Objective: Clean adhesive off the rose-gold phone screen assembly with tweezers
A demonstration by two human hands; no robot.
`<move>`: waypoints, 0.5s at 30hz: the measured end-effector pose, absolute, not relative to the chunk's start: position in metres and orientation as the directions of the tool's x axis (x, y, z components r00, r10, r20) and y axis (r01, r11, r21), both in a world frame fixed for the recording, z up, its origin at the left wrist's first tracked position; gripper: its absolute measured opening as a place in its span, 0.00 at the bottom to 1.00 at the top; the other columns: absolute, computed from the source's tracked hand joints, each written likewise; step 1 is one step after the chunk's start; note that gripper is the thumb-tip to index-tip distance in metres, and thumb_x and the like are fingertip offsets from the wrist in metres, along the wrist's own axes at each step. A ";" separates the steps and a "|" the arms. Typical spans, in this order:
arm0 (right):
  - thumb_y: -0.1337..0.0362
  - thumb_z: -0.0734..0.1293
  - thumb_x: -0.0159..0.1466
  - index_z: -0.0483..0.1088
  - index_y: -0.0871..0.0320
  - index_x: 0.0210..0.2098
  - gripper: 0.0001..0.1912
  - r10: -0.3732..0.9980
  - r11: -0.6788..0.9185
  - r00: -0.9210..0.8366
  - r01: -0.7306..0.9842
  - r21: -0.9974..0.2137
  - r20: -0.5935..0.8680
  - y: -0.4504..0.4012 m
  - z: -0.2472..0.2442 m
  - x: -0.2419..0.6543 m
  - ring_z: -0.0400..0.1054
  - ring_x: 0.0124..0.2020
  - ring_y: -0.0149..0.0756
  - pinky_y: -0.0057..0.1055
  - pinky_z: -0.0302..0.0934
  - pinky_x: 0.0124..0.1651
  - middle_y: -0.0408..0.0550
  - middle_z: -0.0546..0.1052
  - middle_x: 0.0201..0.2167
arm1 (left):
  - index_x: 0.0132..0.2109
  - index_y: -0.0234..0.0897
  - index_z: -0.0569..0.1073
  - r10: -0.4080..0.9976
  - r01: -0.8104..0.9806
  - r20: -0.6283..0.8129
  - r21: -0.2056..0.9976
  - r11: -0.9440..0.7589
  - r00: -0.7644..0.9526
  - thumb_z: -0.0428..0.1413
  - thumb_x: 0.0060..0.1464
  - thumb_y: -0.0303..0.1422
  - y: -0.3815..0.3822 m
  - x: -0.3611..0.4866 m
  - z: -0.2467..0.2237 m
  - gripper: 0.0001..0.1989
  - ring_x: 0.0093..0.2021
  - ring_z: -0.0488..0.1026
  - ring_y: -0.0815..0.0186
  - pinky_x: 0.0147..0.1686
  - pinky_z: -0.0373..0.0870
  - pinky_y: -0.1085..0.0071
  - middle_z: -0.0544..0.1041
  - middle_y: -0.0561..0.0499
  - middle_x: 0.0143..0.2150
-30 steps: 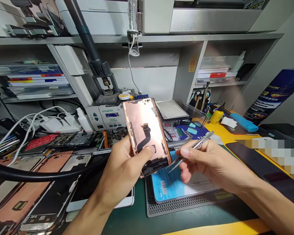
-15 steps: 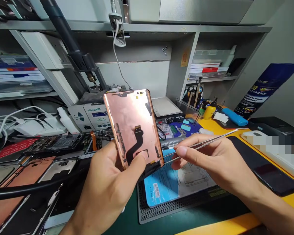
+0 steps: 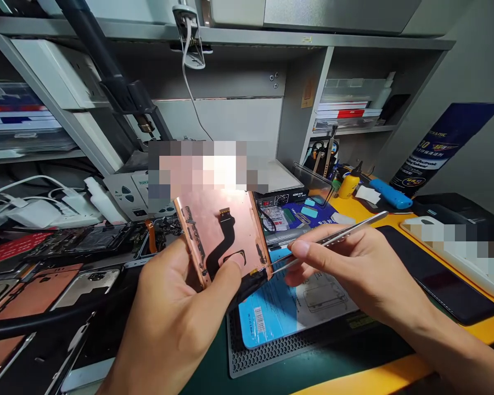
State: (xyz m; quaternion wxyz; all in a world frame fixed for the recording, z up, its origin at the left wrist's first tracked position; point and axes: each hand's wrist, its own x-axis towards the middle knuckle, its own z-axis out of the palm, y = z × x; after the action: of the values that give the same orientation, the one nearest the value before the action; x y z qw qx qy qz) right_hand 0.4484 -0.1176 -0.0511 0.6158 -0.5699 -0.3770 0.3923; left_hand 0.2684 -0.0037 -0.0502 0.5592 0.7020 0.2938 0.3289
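Observation:
A copper-coloured phone screen (image 3: 247,230), its back side facing me, is held up and tilted in my left hand (image 3: 185,307). My thumb presses on its lower part, beside a black flex cable (image 3: 227,236) that ends in a small connector. Blurring covers the screen's upper part. My right hand (image 3: 346,263) is closed on metal tweezers (image 3: 337,236), pinched between thumb and fingers. Their slightly parted tips are at the screen's lower right corner; whether they touch it I cannot tell. Below lies a blue and white flat package (image 3: 267,318) on a grey honeycomb mat (image 3: 247,359).
Several phone parts (image 3: 33,307) lie at the left under a black hose (image 3: 45,327). A dark phone (image 3: 448,280) rests at the right on the yellow tabletop. Behind stand a yellow bottle (image 3: 349,185), a blue spray can (image 3: 440,153) and a hot plate device (image 3: 284,195).
The view has shifted slightly, so both hands and the screen appear a little farther left. The tweezers have turned a little in my right hand. Both grips stay the same.

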 end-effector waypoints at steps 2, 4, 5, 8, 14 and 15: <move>0.54 0.78 0.61 0.81 0.57 0.31 0.12 0.911 0.046 0.411 -0.050 -0.998 0.022 -0.117 -0.051 0.449 0.79 0.27 0.33 0.15 0.70 0.30 0.47 0.82 0.25 | 0.52 0.41 0.77 0.784 0.042 0.129 0.980 -0.194 0.608 0.61 0.59 0.41 -0.004 0.268 -0.051 0.15 0.44 0.81 0.55 0.41 0.80 0.66 0.83 0.50 0.49; 0.53 0.78 0.61 0.81 0.57 0.31 0.13 0.909 0.049 0.415 -0.042 -0.998 0.028 -0.116 -0.052 0.449 0.79 0.28 0.34 0.16 0.72 0.32 0.47 0.82 0.25 | 0.50 0.41 0.78 0.783 0.048 0.127 0.980 -0.196 0.609 0.61 0.59 0.41 -0.004 0.268 -0.051 0.15 0.44 0.81 0.56 0.39 0.80 0.67 0.83 0.50 0.47; 0.53 0.78 0.61 0.81 0.58 0.31 0.13 0.910 0.050 0.414 -0.040 -0.998 0.029 -0.116 -0.053 0.450 0.79 0.28 0.34 0.16 0.72 0.33 0.48 0.82 0.25 | 0.50 0.40 0.78 0.784 0.047 0.130 0.979 -0.199 0.607 0.61 0.59 0.41 -0.004 0.269 -0.051 0.15 0.44 0.81 0.56 0.39 0.80 0.68 0.83 0.50 0.47; 0.54 0.78 0.61 0.81 0.58 0.32 0.13 0.918 0.054 0.396 -0.074 -0.996 0.020 -0.115 -0.055 0.451 0.80 0.28 0.35 0.18 0.73 0.34 0.47 0.82 0.26 | 0.49 0.40 0.79 0.787 0.045 0.144 0.976 -0.213 0.600 0.61 0.59 0.40 -0.004 0.271 -0.049 0.14 0.46 0.80 0.55 0.39 0.79 0.70 0.83 0.50 0.47; 0.56 0.77 0.63 0.81 0.62 0.33 0.13 0.946 0.036 0.322 -0.222 -0.975 -0.038 -0.112 -0.062 0.455 0.79 0.28 0.35 0.21 0.74 0.34 0.50 0.82 0.29 | 0.45 0.41 0.78 0.806 0.017 0.116 0.988 -0.155 0.580 0.62 0.57 0.40 -0.007 0.270 -0.047 0.12 0.41 0.81 0.58 0.38 0.79 0.70 0.84 0.52 0.43; 0.56 0.77 0.63 0.81 0.62 0.33 0.13 0.947 0.031 0.317 -0.233 -0.972 -0.045 -0.112 -0.063 0.456 0.79 0.28 0.35 0.21 0.74 0.34 0.50 0.82 0.29 | 0.44 0.40 0.78 0.810 0.018 0.102 0.990 -0.138 0.578 0.63 0.57 0.40 -0.008 0.270 -0.046 0.11 0.40 0.81 0.58 0.37 0.79 0.70 0.84 0.52 0.42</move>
State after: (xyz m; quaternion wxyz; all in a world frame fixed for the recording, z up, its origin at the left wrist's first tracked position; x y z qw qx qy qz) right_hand 0.4559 -0.1119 -0.0629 0.6284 -0.5136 -0.3476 0.4696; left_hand 0.2698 -0.0077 -0.0462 0.5800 0.6727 0.3078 0.3411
